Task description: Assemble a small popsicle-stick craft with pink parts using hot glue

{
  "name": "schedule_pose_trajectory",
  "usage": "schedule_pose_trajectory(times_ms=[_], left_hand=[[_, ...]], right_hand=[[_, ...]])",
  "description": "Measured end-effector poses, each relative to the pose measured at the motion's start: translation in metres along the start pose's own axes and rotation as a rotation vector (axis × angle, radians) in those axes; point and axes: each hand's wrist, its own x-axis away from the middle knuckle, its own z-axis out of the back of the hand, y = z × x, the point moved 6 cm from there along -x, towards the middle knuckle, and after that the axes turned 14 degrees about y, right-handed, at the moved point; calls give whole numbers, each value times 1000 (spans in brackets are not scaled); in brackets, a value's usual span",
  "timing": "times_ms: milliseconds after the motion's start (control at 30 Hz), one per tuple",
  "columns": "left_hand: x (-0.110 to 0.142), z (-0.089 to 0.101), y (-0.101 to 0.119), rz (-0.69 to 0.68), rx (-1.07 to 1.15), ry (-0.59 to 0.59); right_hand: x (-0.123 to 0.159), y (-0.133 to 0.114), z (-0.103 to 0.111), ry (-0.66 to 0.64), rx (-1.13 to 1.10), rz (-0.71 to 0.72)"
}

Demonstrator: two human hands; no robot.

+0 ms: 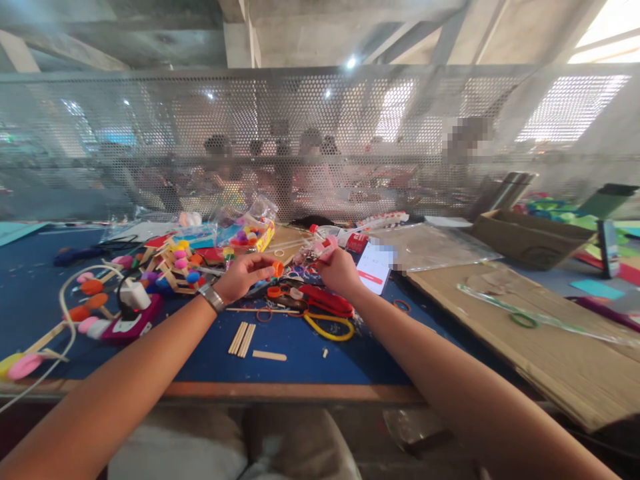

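Observation:
My left hand, with a watch on its wrist, pinches a small orange bottle cap between thumb and fingers. To its right, my right hand is closed around a pink object; the fingers hide most of it, so its kind is unclear. Both hands are above the cluttered middle of the blue table. Below them lie another orange cap, a red item and scissors with a yellow handle. Several wooden craft sticks lie near the front edge, with one stick set apart.
Sticks and coloured pom-poms are heaped at left, beside a purple power strip with a white plug and cable. A phone lies right of my right hand. Cardboard covers the right side. A perforated metal screen stands behind.

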Motion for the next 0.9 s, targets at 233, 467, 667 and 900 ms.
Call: schedule_pose_trajectory(times_ms=[233,467,667,900], left_hand=[[0,0,-2,8,-10,-3],[0,0,-2,3,-28,-18],[0,-1,-2,-12,-49,-44],[0,-1,-3,-16,-78,-62]], right_hand=[[0,0,0,4,-3,6],[0,-1,2,24,-34,7],[0,-1,3,23,-29,-8],[0,0,2,29,-46,9]])
